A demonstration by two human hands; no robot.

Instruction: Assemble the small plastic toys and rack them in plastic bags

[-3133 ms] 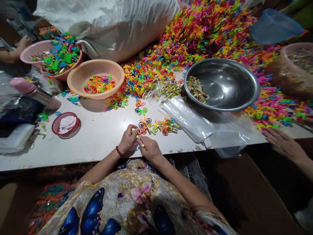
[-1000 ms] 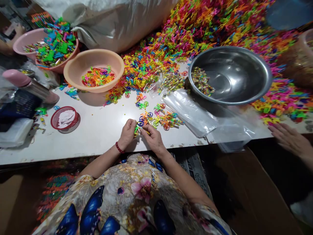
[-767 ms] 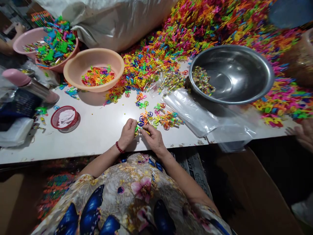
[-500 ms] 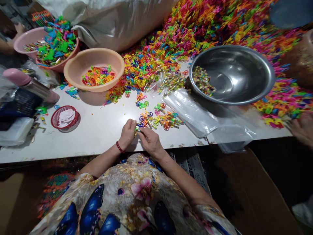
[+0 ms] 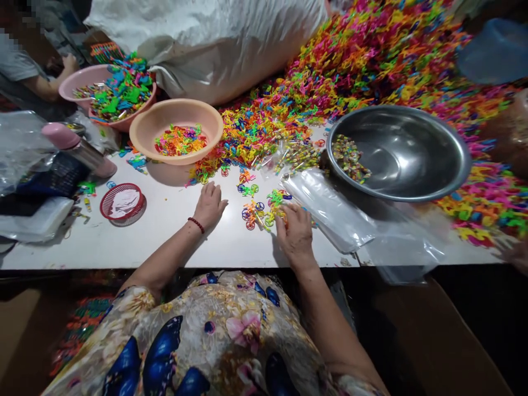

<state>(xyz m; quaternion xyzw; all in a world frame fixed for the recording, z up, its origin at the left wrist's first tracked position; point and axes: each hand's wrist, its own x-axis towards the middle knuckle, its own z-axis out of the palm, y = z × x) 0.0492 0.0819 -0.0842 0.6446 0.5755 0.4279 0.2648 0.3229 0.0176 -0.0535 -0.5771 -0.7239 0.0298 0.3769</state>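
My left hand [image 5: 209,208] is palm down at the white table [image 5: 231,250], holding nothing, its fingers stretched toward the loose toys. A red bead bracelet [image 5: 196,224] circles that wrist. My right hand [image 5: 297,234] hangs over a small group of plastic toy bicycles [image 5: 275,204], thumb and fingers apart, fingertips at the toys; whether it touches one is partly hidden. More toy bicycles [image 5: 250,214] with spoked wheels lie between my hands. Right of my right hand is a stack of clear plastic bags [image 5: 334,212].
A steel bowl [image 5: 416,148] with small colourful pieces stands at right, before a big heap of toys [image 5: 355,55]. At left are a peach basin [image 5: 138,137], a red basket [image 5: 142,201] and a pink-topped flask [image 5: 82,151]. Another person's hand [image 5: 513,254] shows at right.
My hands were together, fingering a small toy at the table's front. Now they are apart: the left moved slightly up and left, the right moved right to the toy group. The view has tilted up.
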